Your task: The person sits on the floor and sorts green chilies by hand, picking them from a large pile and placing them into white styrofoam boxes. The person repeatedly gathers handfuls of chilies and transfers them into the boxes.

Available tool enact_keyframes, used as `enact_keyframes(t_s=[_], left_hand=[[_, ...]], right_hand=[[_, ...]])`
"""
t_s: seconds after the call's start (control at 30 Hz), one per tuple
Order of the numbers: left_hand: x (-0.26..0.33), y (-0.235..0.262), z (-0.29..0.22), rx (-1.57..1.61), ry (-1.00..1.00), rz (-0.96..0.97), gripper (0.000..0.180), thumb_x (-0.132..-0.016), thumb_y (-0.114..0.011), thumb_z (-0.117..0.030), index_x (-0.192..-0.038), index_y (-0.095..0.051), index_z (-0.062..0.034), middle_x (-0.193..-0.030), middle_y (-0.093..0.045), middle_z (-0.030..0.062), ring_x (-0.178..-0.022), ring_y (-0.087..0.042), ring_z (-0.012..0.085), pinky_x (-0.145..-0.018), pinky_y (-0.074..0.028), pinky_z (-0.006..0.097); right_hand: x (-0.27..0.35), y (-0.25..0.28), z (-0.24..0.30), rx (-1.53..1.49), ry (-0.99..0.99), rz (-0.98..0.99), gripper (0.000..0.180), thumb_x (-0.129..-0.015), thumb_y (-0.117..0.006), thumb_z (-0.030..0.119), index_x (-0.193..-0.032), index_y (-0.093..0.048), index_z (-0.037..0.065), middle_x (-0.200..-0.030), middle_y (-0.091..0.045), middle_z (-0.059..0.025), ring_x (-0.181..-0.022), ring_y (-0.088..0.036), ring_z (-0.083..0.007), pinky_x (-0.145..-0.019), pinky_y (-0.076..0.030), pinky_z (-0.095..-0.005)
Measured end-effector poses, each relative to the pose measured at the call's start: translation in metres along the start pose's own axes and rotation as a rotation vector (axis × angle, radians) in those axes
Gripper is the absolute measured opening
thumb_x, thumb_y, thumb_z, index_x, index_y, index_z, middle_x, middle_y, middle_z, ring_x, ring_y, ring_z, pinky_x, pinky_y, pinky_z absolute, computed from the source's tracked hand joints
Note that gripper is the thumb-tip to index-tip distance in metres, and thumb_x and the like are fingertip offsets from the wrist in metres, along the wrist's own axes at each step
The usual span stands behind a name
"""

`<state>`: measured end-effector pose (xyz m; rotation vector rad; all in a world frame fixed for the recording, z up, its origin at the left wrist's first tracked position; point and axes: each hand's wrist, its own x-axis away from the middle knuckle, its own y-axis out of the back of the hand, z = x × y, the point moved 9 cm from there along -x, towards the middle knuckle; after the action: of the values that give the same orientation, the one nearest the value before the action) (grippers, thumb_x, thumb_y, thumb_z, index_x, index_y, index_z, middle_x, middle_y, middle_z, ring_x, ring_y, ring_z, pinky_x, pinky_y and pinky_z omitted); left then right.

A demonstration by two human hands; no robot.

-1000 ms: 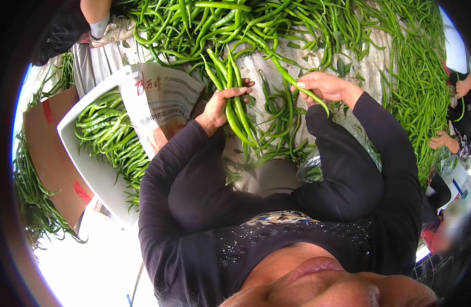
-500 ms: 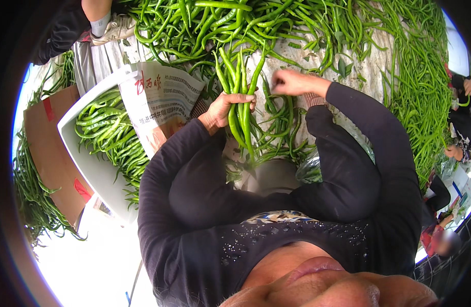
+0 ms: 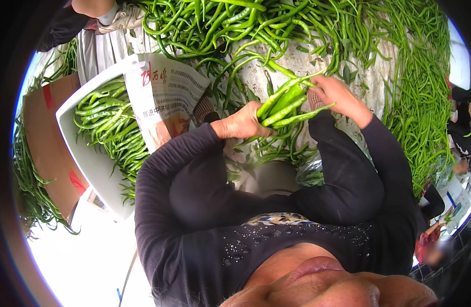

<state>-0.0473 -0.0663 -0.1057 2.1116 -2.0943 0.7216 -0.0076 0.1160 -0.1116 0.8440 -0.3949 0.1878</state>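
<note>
Close at our chest: dark sleeves, both forearms reaching forward.
Left hand (image 3: 241, 123): fist wrapped tight round a bunch of long green chili peppers (image 3: 285, 102), tips pointing up-right.
Right hand (image 3: 338, 94): fingers curled on the bunch's far end, steadying it.
Handling note: we judge it best to square the stems and keep the grip firm but not crushing.
Left side: white crate (image 3: 87, 153) holding peppers, newspaper (image 3: 166, 97) at its edge.
Beyond: loose pepper heap (image 3: 276, 25) spread wide.
</note>
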Motion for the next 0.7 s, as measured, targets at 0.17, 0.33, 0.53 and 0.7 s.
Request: enact_keyframes(t_s=[0.17,0.33,0.53,0.7], left_hand=[[-0.002,-0.003,-0.029,-0.104,-0.154,-0.026,0.046,-0.072,-0.075,-0.002,-0.116,-0.060,-0.0037,-0.114,-0.061,0.0090,-0.103,-0.055,0.0152,-0.087,-0.046,0.031],[0.003,-0.009,-0.083,-0.289,-0.543,-0.113,0.056,-0.068,-0.071,0.002,-0.122,-0.056,-0.0074,-0.122,-0.051,0.0128,-0.114,-0.050,0.0305,-0.096,-0.042,0.039],[0.016,0.003,-0.086,-0.174,-0.479,-0.141,0.039,-0.070,-0.069,-0.002,-0.108,-0.059,-0.0047,-0.096,-0.061,0.0109,-0.089,-0.060,0.0210,-0.078,-0.049,0.034],[0.052,0.083,-0.122,0.113,-0.435,-0.502,0.027,-0.075,-0.074,-0.007,-0.099,-0.063,0.0008,-0.091,-0.068,0.0088,-0.082,-0.066,0.0175,-0.074,-0.055,0.033]], right_hand=[[0.045,0.035,0.046,-0.145,-0.068,0.085,0.013,-0.086,-0.060,0.012,-0.087,-0.052,0.001,-0.064,-0.059,-0.0151,-0.057,-0.058,-0.0321,-0.053,-0.042,-0.0414],[0.054,0.054,0.105,-0.269,-0.014,0.360,0.015,-0.083,-0.061,0.012,-0.084,-0.054,-0.001,-0.056,-0.057,-0.0141,-0.049,-0.055,-0.0278,-0.048,-0.041,-0.0377],[0.037,0.048,0.115,-0.822,-0.076,0.581,0.021,-0.093,-0.055,0.019,-0.095,-0.057,-0.001,-0.072,-0.065,-0.0051,-0.057,-0.060,-0.0094,-0.051,-0.047,-0.0235],[-0.042,0.033,0.063,-0.678,0.041,0.206,0.025,-0.093,-0.056,0.024,-0.097,-0.058,0.000,-0.080,-0.066,-0.0091,-0.070,-0.063,-0.0153,-0.063,-0.052,-0.0269]])
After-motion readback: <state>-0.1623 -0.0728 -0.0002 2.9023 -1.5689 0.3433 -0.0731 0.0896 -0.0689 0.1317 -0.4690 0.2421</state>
